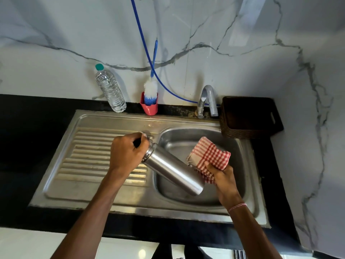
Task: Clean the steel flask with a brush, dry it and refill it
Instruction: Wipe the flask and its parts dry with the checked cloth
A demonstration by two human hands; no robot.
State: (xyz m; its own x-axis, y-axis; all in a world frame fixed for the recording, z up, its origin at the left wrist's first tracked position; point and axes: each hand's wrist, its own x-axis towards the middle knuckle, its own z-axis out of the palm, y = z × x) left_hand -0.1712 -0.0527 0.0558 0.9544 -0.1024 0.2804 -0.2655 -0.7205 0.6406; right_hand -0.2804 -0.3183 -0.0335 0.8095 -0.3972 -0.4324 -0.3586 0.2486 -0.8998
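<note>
My left hand (127, 152) grips the neck end of the steel flask (173, 170), which lies tilted over the sink basin (179, 143) with its base pointing down to the right. My right hand (222, 176) holds a red-and-white checked cloth (211, 156) against the flask's far side near its base. The flask's mouth is hidden under my left hand. A blue-and-white bottle brush (150, 90) stands in a pink holder (149, 108) behind the sink. A clear plastic water bottle (110, 90) with a teal cap leans against the wall to the left of it.
A ribbed steel draining board (93, 156) lies left of the basin. The chrome tap (207, 100) stands at the back right, with a thin blue hose (143, 43) running up the marble wall. A dark wicker basket (246, 116) sits on the black counter beside the tap.
</note>
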